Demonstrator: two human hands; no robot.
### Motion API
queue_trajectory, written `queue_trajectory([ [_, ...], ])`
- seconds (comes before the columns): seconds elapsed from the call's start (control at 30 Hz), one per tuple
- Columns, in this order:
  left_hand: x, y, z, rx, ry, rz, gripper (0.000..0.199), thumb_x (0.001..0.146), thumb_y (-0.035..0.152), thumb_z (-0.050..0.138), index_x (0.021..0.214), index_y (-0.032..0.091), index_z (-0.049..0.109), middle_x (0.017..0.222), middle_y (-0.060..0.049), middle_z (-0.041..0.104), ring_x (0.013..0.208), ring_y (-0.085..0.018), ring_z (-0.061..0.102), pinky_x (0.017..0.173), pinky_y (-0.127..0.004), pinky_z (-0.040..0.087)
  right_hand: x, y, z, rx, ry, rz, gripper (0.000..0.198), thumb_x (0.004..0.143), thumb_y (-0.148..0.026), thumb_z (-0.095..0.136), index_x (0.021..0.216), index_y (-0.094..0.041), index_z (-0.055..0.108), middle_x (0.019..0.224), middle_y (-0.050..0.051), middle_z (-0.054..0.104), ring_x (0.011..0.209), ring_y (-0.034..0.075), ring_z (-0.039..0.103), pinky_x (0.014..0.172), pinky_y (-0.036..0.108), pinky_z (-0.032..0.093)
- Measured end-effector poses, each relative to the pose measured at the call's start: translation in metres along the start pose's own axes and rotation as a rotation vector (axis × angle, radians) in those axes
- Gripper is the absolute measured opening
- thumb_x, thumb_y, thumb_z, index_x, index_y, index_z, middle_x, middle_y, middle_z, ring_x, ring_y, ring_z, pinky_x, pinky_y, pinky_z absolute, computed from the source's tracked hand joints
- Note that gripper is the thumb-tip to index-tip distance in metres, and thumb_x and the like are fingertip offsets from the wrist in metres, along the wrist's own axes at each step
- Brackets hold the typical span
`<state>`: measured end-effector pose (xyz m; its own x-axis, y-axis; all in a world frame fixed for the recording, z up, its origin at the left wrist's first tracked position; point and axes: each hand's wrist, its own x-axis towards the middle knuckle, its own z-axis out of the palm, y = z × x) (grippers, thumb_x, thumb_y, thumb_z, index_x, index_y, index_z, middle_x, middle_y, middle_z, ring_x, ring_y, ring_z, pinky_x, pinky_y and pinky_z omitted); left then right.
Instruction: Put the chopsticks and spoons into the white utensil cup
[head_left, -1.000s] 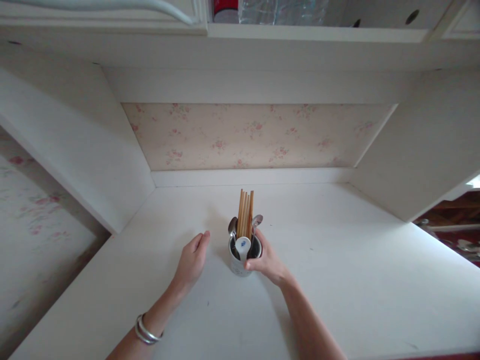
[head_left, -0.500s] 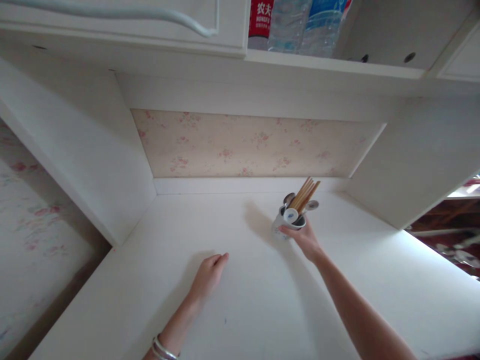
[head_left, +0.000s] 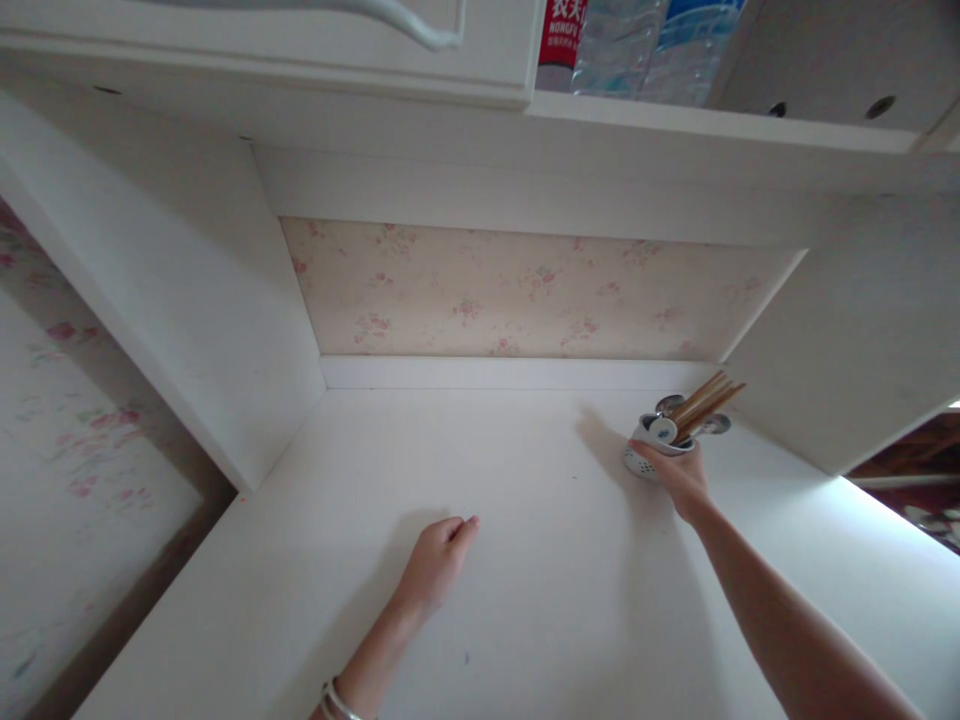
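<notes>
My right hand point(head_left: 679, 478) is wrapped round a white utensil holder point(head_left: 640, 462) with small holes in its side, at the right of the white surface. Out of the holder stick wooden chopsticks point(head_left: 701, 408), leaning to the right, along with metal spoons point(head_left: 715, 425) and a white round-ended piece point(head_left: 663, 431). My left hand point(head_left: 439, 560) is closed in a loose fist over the middle of the surface, apart from the holder. What its fingers hold, if anything, is hidden.
White side panels point(head_left: 172, 270) stand left and right of the work surface point(head_left: 450, 440). Overhead, a cabinet door point(head_left: 262, 60) hangs beside a shelf with clear bottles point(head_left: 615, 50) and a red-labelled bottle point(head_left: 561, 40). Flowered wallpaper point(head_left: 487, 290) covers the back.
My right hand has carried the utensil holder to the right, toward the right side panel. My left hand keeps its closed shape. The view has shifted slightly.
</notes>
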<state>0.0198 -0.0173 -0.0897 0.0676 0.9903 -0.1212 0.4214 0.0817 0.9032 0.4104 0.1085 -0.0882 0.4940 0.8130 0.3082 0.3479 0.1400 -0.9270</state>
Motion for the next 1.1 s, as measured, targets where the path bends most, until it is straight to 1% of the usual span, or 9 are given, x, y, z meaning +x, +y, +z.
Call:
queue_trajectory([
  [0.23, 0.0, 0.002, -0.001, -0.002, -0.002, 0.004, 0.046, 0.085, 0.056, 0.041, 0.057, 0.022, 0.029, 0.056, 0.006, 0.025, 0.056, -0.012, 0.029, 0.056, -0.027, 0.021, -0.007, 0.002, -0.007, -0.059, -0.041, 0.068, 0.066, 0.05, -0.036, 0.085, 0.107, -0.016, 0.06, 0.099, 0.013, 0.067, 0.085, 0.026, 0.064, 0.076, 0.04, 0.053],
  [0.37, 0.0, 0.001, -0.001, 0.004, -0.004, 0.01, 0.046, 0.085, 0.056, 0.041, 0.057, 0.021, 0.029, 0.055, 0.007, 0.026, 0.055, -0.011, 0.03, 0.055, -0.027, 0.02, -0.018, 0.009, -0.016, -0.057, -0.026, 0.227, 0.119, 0.043, -0.037, 0.089, 0.142, -0.025, 0.024, 0.132, 0.015, 0.05, 0.107, 0.029, 0.059, 0.082, 0.038, 0.054],
  [0.43, 0.001, 0.0, -0.002, 0.014, -0.004, 0.012, 0.046, 0.085, 0.056, 0.041, 0.056, 0.021, 0.031, 0.055, 0.007, 0.027, 0.055, -0.011, 0.03, 0.055, -0.027, 0.02, -0.029, 0.012, -0.025, -0.044, -0.024, 0.267, 0.131, 0.043, -0.039, 0.088, 0.146, -0.029, 0.009, 0.141, 0.013, 0.04, 0.119, 0.028, 0.052, 0.088, 0.037, 0.053],
  [0.53, 0.0, 0.0, -0.002, 0.035, -0.008, 0.023, 0.046, 0.085, 0.055, 0.041, 0.056, 0.021, 0.031, 0.054, 0.007, 0.028, 0.055, -0.011, 0.031, 0.055, -0.026, 0.021, -0.056, 0.01, -0.041, -0.076, 0.111, 0.278, 0.111, 0.053, -0.042, 0.083, 0.144, -0.029, 0.019, 0.133, 0.009, 0.048, 0.116, 0.026, 0.053, 0.087, 0.036, 0.052],
  [0.67, 0.0, -0.001, 0.0, 0.062, -0.02, 0.038, 0.046, 0.085, 0.055, 0.041, 0.055, 0.02, 0.033, 0.053, 0.006, 0.029, 0.055, -0.011, 0.032, 0.055, -0.027, 0.02, -0.109, -0.016, -0.041, -0.038, 0.183, 0.238, 0.058, 0.065, -0.039, 0.074, 0.117, -0.024, 0.052, 0.1, 0.003, 0.061, 0.084, 0.019, 0.061, 0.07, 0.031, 0.051],
  [0.77, -0.001, -0.002, 0.002, 0.063, -0.017, 0.047, 0.046, 0.085, 0.054, 0.041, 0.055, 0.02, 0.034, 0.052, 0.006, 0.03, 0.055, -0.011, 0.033, 0.055, -0.027, 0.02, -0.147, -0.055, -0.011, 0.083, -0.078, 0.191, 0.03, 0.074, -0.043, 0.068, 0.093, -0.021, 0.06, 0.07, -0.002, 0.057, 0.062, 0.013, 0.053, 0.057, 0.023, 0.042],
  [0.9, -0.002, -0.001, 0.002, 0.067, 0.01, 0.058, 0.045, 0.085, 0.053, 0.041, 0.054, 0.02, 0.036, 0.052, 0.005, 0.034, 0.056, -0.012, 0.035, 0.055, -0.027, 0.02, -0.189, -0.101, 0.06, 0.2, -0.378, 0.144, 0.026, 0.078, -0.045, 0.065, 0.087, -0.021, 0.061, 0.049, -0.009, 0.036, 0.044, 0.009, 0.03, 0.042, 0.021, 0.021],
  [1.0, -0.001, 0.0, 0.0, 0.064, 0.015, 0.069, 0.043, 0.086, 0.05, 0.039, 0.056, 0.019, 0.042, 0.053, 0.004, 0.04, 0.057, -0.013, 0.039, 0.055, -0.026, 0.023, -0.215, -0.111, 0.117, 0.252, -0.466, 0.182, 0.024, 0.078, -0.044, 0.063, 0.083, -0.02, 0.062, 0.047, -0.01, 0.034, 0.043, 0.009, 0.03, 0.042, 0.022, 0.021],
  [1.1, 0.001, 0.0, -0.001, 0.057, 0.009, 0.094, 0.039, 0.087, 0.042, 0.036, 0.061, 0.018, 0.051, 0.06, 0.001, 0.052, 0.062, -0.014, 0.047, 0.058, -0.025, 0.029, -0.234, -0.105, 0.152, 0.23, -0.518, 0.151, 0.022, 0.081, -0.039, 0.057, 0.078, -0.018, 0.064, 0.054, -0.004, 0.052, 0.052, 0.012, 0.044, 0.05, 0.023, 0.033],
])
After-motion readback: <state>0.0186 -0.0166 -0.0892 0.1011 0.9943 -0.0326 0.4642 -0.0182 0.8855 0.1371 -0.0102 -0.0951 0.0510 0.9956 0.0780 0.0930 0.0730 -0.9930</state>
